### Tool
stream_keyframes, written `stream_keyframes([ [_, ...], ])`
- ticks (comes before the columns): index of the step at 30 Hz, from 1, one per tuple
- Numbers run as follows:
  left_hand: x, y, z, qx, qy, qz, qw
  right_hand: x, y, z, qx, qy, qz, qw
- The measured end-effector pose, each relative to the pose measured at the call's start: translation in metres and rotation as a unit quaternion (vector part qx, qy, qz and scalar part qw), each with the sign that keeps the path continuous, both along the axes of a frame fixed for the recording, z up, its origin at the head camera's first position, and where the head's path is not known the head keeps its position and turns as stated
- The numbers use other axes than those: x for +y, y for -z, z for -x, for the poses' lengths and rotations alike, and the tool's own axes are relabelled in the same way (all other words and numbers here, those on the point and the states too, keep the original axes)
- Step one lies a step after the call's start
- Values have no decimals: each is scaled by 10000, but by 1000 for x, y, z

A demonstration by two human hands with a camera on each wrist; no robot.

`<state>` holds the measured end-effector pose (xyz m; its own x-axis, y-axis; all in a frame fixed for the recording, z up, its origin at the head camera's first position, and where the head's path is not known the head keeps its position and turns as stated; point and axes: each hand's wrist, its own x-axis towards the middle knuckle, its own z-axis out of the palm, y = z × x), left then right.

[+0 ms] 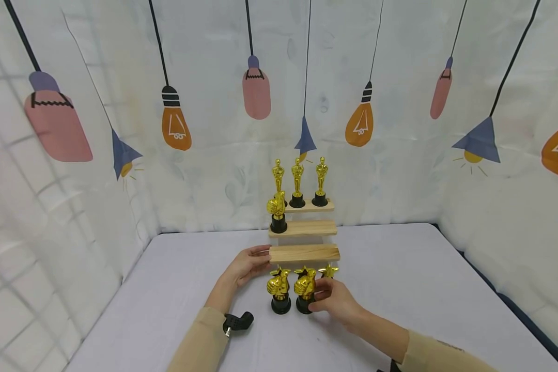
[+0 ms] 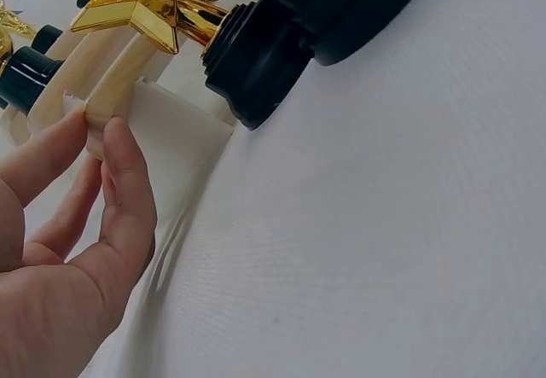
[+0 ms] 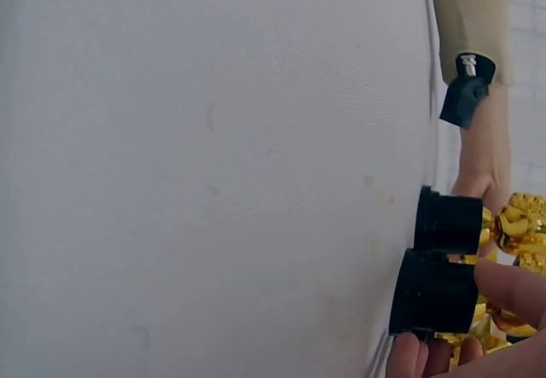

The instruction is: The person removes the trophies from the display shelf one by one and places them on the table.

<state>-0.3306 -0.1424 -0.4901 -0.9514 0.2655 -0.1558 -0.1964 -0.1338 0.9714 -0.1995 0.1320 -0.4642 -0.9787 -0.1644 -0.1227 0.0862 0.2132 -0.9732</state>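
My left hand (image 1: 247, 265) pinches the left end of the lowest wooden board (image 1: 304, 253) of a three-step display stand; in the left wrist view thumb and fingertips meet on the board's end (image 2: 115, 88). My right hand (image 1: 337, 299) grips a gold thumbs-up trophy (image 1: 304, 283) by its black base (image 3: 435, 294), thumb on one side and fingers on the other. Just left of it stands a matching thumbs-up trophy (image 1: 279, 285), upright on the table. Behind these two are gold star trophies (image 1: 328, 270), partly hidden by them and by my right hand.
A third thumbs-up trophy (image 1: 277, 212) stands at the left end of the middle board (image 1: 311, 228). Three gold figure trophies (image 1: 297, 178) line the top board (image 1: 310, 206). A white cloth covers the table (image 1: 400, 289), and a lamp-patterned curtain (image 1: 214, 181) hangs behind.
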Motion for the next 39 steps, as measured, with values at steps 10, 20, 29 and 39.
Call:
stream_keyframes([
  [10,0,1,2,-43,-52,-40,10000,9,-12,-5,39,209,88,9997],
  [20,0,-1,2,-92,-24,-41,9999,18,-23,-8,146,202,382,9990],
  [29,1,-1,3,-103,-8,-28,9999,21,-42,-1,138,328,336,9988],
  [39,0,-1,3,-135,8,17,9999,28,-68,15,337,212,367,9985],
])
